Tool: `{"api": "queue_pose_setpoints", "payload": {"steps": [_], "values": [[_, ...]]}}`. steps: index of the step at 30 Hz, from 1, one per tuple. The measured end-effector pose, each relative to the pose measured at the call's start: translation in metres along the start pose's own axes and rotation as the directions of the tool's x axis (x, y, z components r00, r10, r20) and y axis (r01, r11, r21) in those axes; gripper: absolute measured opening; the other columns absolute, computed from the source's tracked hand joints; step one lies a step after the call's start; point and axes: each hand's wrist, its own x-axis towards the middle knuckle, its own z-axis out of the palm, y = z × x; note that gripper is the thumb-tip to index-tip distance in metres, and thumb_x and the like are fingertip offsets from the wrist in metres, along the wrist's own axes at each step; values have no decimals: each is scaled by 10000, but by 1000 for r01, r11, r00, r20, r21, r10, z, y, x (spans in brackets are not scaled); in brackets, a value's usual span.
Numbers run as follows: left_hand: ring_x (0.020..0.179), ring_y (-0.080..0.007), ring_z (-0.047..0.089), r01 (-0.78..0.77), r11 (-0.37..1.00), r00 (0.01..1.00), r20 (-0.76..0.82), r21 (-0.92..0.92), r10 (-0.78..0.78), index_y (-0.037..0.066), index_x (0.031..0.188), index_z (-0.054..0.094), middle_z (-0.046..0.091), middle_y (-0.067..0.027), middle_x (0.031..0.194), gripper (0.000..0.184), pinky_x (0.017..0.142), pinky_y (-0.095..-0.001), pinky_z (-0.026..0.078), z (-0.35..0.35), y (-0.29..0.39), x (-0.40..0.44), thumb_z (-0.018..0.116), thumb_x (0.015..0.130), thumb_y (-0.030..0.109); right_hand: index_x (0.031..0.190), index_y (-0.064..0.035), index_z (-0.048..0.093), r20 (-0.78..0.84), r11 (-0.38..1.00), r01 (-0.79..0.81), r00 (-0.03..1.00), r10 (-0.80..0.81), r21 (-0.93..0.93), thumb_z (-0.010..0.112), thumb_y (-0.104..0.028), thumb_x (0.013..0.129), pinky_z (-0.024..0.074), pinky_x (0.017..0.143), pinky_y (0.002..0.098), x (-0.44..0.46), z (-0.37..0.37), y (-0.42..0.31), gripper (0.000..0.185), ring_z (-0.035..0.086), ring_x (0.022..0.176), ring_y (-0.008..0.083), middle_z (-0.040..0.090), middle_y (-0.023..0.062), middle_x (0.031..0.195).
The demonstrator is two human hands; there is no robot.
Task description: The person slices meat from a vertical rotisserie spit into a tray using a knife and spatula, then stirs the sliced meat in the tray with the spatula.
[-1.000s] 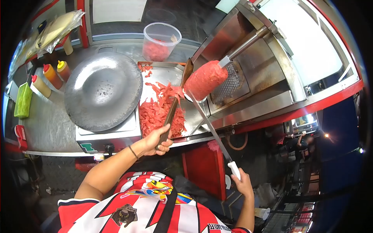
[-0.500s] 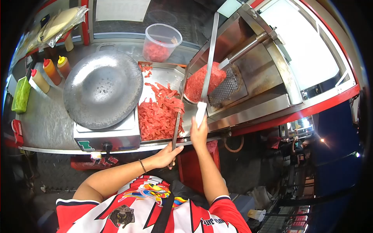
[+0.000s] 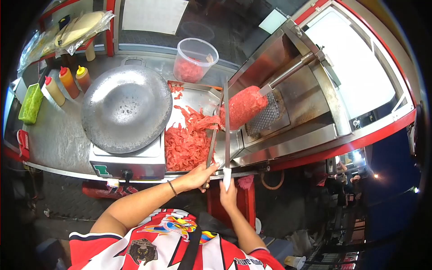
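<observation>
In the head view my right hand [image 3: 228, 194] is closed round the white handle of a long knife [image 3: 227, 121], its blade pointing away from me. My left hand [image 3: 198, 177] grips a long, narrow metal tool [image 3: 210, 153]; whether it is tongs or a second blade is unclear. The tool and knife lie nearly side by side, close to the near end of a reddish meat cone [image 3: 245, 105] on a slanting metal spit [image 3: 292, 72]. Beneath and left of them, thin meat slices [image 3: 185, 146] are heaped in a metal tray [image 3: 198, 94].
Left of the tray, a domed round griddle [image 3: 128, 108] sits on a burner [image 3: 128, 164]. Behind stands a clear tub [image 3: 195, 56] with meat inside. Sauce bottles [image 3: 69, 83] and a green container [image 3: 30, 104] are at far left. A metal grill housing [image 3: 310, 103] rises at right.
My right hand has drawn the knife back toward me and slightly left, off the front of the meat cone. The left hand has shifted slightly right, still gripping its tool. The view has shifted slightly.
</observation>
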Motion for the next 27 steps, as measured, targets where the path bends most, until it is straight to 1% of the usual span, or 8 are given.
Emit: {"api": "queue_pose_setpoints", "payload": {"steps": [2,5,10,11,16,20,24,27], "values": [[484,-151,537,-8,998,1000,-5,66,9,76,1201,426,475,-22,648,524,413,-314,488,2,11,-6,473,1047,574,1285,-2,541,71,991,-110,991,115,-75,638,-190,988,533,724,445,-6,-13,11,364,722,852,363,702,241,945],[490,-129,512,28,1000,999,-44,4,-28,107,1020,431,448,-4,626,486,408,-303,458,5,14,-5,444,1050,592,1048,-2,506,78,995,-68,994,75,-79,635,-198,990,486,637,532,59,-14,-28,242,665,809,504,656,286,795],[468,-95,367,103,949,995,21,-299,-101,181,939,422,379,23,627,448,414,-288,355,-4,22,-2,382,1062,609,1093,-29,523,146,981,-116,979,140,-157,643,-241,986,496,677,554,10,-57,-19,267,675,876,501,662,311,847],[462,-80,333,158,904,987,78,-397,-138,182,940,434,358,32,628,454,411,-262,316,-7,29,-8,385,1058,618,1113,-29,529,189,971,-151,964,186,-185,650,-250,982,500,684,554,-19,-77,-6,284,677,881,501,667,312,858],[456,-55,328,277,658,900,429,-700,78,144,943,465,360,33,646,491,377,-213,258,-35,16,-5,392,1054,617,1137,-3,566,300,891,-290,867,399,-348,685,-282,957,521,719,528,-49,-169,-13,352,684,919,499,681,311,890],[451,-47,318,300,657,894,444,-692,59,144,936,465,359,36,645,494,367,-201,259,-47,17,-10,397,1050,620,1104,6,567,282,862,-262,869,407,-435,693,-233,940,517,744,519,-55,-223,-25,316,671,942,499,670,316,884],[445,-49,300,296,701,906,424,-649,10,156,919,457,343,42,637,494,374,-212,229,-51,17,-11,379,1053,625,1036,1,545,318,844,-267,839,441,-465,676,-188,942,495,718,539,-27,-224,-61,249,641,889,521,655,317,856],[446,-47,294,309,715,912,408,-627,-37,159,916,444,340,45,638,481,377,-216,232,-56,20,-15,378,1056,614,1018,5,539,310,851,-195,872,377,-488,677,-186,941,484,715,553,-31,-238,-66,248,636,872,523,650,315,839]]}}
